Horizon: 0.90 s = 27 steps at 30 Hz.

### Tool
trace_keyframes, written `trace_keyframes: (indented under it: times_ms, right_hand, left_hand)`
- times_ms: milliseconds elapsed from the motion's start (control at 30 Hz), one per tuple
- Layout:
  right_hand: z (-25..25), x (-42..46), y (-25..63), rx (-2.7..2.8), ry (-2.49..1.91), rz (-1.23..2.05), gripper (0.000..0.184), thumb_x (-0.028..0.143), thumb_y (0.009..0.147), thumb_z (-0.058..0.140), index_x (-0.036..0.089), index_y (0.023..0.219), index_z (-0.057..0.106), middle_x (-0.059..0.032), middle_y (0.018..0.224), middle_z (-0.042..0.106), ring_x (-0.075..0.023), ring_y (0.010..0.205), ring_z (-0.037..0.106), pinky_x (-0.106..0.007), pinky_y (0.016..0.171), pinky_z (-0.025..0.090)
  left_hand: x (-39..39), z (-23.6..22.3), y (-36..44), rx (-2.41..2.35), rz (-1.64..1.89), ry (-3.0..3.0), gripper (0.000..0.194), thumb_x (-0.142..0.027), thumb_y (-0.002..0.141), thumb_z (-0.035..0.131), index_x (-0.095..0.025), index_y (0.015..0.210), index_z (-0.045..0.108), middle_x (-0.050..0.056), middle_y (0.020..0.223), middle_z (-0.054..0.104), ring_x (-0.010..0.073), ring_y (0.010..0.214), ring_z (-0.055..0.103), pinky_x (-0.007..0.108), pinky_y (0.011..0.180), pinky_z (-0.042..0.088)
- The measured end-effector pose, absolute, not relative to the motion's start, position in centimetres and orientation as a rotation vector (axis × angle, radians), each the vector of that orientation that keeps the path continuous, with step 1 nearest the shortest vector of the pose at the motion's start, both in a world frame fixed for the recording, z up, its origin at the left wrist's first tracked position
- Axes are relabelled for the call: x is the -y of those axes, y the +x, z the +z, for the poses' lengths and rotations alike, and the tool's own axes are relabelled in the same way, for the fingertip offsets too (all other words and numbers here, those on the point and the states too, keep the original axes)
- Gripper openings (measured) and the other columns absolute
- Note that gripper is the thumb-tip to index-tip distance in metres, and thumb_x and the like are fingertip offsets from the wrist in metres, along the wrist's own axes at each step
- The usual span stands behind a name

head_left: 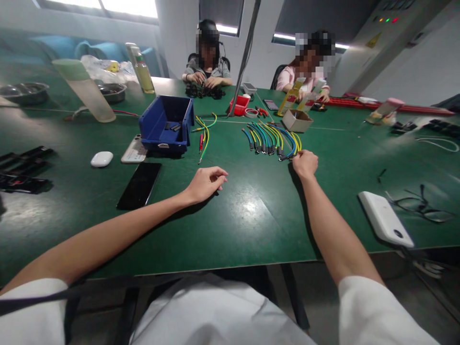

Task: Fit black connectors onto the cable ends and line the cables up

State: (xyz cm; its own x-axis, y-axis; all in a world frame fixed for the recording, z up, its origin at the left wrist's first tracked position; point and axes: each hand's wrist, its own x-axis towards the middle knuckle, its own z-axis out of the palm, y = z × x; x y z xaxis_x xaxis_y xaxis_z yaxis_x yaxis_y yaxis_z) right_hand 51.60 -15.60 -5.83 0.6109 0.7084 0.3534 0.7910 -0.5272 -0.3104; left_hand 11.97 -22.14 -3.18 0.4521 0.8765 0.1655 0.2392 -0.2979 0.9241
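My right hand (305, 164) is closed at the near right end of a row of several short blue and yellow-green cables (271, 138) laid side by side on the green table (251, 211); its fingers pinch the end of the last cable. My left hand (205, 183) rests on the table to the left with fingers loosely curled and nothing visible in them. A few loose yellow-green wires (204, 134) lie beside a blue bin (166, 123) beyond my left hand.
A black phone (139, 184), a second phone (134, 150) and a white case (101, 158) lie left. A white power bank (386, 219) and glasses (424, 205) lie right. A cardboard box (296, 120), red tray (239, 104), bottles and two seated people are across the table.
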Motion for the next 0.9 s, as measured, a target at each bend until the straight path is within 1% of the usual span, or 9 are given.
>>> trace_keyframes:
  times_ms: [100, 200, 267, 333, 400, 500, 633, 733, 900]
  right_hand:
    - [-6.0, 15.5, 51.7, 1.17, -2.404, -0.268, 0.038, 0.023, 0.085, 0.048, 0.013, 0.114, 0.071, -0.0216, 0.106, 0.07, -0.0333, 0.098, 0.066, -0.044, 0.085, 0.051]
    - [-6.0, 15.4, 51.6, 1.177, -2.378, -0.32, 0.04, 0.022, 0.086, 0.045, 0.008, 0.114, 0.069, -0.0241, 0.111, 0.067, -0.0338, 0.103, 0.062, -0.046, 0.089, 0.047]
    - [-5.8, 15.4, 51.2, 1.174, -2.327, -0.366, 0.039, 0.021, 0.086, 0.043, 0.007, 0.113, 0.068, -0.0244, 0.113, 0.065, -0.0335, 0.107, 0.059, -0.046, 0.093, 0.044]
    - [-5.5, 15.5, 50.6, 1.178, -2.262, -0.403, 0.038, 0.02, 0.086, 0.043, 0.007, 0.113, 0.066, -0.0232, 0.114, 0.064, -0.0327, 0.11, 0.056, -0.044, 0.095, 0.042]
    - [-5.1, 15.7, 49.8, 1.202, -2.202, -0.421, 0.038, 0.019, 0.085, 0.042, 0.008, 0.113, 0.065, -0.0214, 0.113, 0.064, -0.0316, 0.109, 0.056, -0.042, 0.095, 0.041]
    - [-4.6, 16.0, 48.4, 1.257, -2.156, -0.415, 0.038, 0.017, 0.084, 0.041, 0.009, 0.113, 0.063, -0.0203, 0.109, 0.066, -0.0303, 0.102, 0.059, -0.039, 0.089, 0.042]
    - [-4.4, 16.2, 46.7, 1.374, -2.123, -0.351, 0.034, 0.018, 0.084, 0.043, 0.012, 0.111, 0.063, -0.0169, 0.102, 0.07, -0.0288, 0.092, 0.063, -0.036, 0.08, 0.044]
    - [-4.6, 16.1, 45.6, 1.521, -2.087, -0.281, 0.03, 0.019, 0.084, 0.046, 0.014, 0.106, 0.065, -0.0148, 0.098, 0.072, -0.028, 0.089, 0.065, -0.035, 0.078, 0.044]
    - [-5.0, 16.0, 43.9, 1.75, -1.995, -0.248, 0.027, 0.019, 0.084, 0.048, 0.016, 0.103, 0.067, -0.013, 0.097, 0.073, -0.026, 0.088, 0.066, -0.032, 0.076, 0.044]
  left_hand:
    - [20.9, -2.1, 11.4, -1.006, 1.102, 1.821, 0.017, -0.028, 0.085, 0.059, -0.014, 0.093, 0.065, 0.007, 0.084, 0.072, 0.0126, 0.06, 0.066, 0.025, 0.059, 0.053]
    - [18.6, -1.1, 10.1, -1.129, 1.359, 1.81, 0.015, -0.027, 0.084, 0.06, -0.015, 0.092, 0.061, 0.005, 0.081, 0.069, 0.0122, 0.06, 0.064, 0.025, 0.058, 0.051]
    - [16.8, -0.5, 8.7, -1.301, 1.517, 1.776, 0.014, -0.026, 0.085, 0.056, -0.015, 0.095, 0.057, 0.004, 0.082, 0.066, 0.0118, 0.063, 0.062, 0.025, 0.059, 0.05]
    - [15.2, 0.1, 7.0, -1.54, 1.582, 1.77, 0.017, -0.026, 0.088, 0.05, -0.015, 0.1, 0.053, 0.005, 0.091, 0.065, 0.0124, 0.073, 0.062, 0.025, 0.066, 0.05]
    - [13.9, 0.6, 5.2, -1.711, 1.537, 1.81, 0.022, -0.028, 0.093, 0.044, -0.014, 0.109, 0.049, 0.007, 0.104, 0.063, 0.0143, 0.087, 0.06, 0.028, 0.077, 0.049]
    - [12.4, 1.1, 3.0, -1.847, 1.431, 1.875, 0.027, -0.026, 0.094, 0.041, -0.011, 0.117, 0.046, 0.008, 0.112, 0.06, 0.0164, 0.095, 0.057, 0.03, 0.086, 0.046]
    - [10.8, 1.2, 1.3, -1.886, 1.259, 2.056, 0.027, -0.025, 0.089, 0.047, -0.013, 0.111, 0.056, 0.009, 0.11, 0.064, 0.0199, 0.097, 0.06, 0.031, 0.09, 0.045]
    - [9.1, 1.4, 0.7, -1.91, 1.044, 2.196, 0.034, -0.026, 0.083, 0.055, -0.012, 0.113, 0.062, 0.011, 0.114, 0.065, 0.0236, 0.101, 0.06, 0.033, 0.094, 0.045]
    - [4.8, 1.7, 0.3, -1.896, 0.753, 2.36, 0.05, -0.033, 0.081, 0.059, -0.008, 0.124, 0.06, 0.015, 0.121, 0.063, 0.026, 0.104, 0.057, 0.037, 0.099, 0.042]
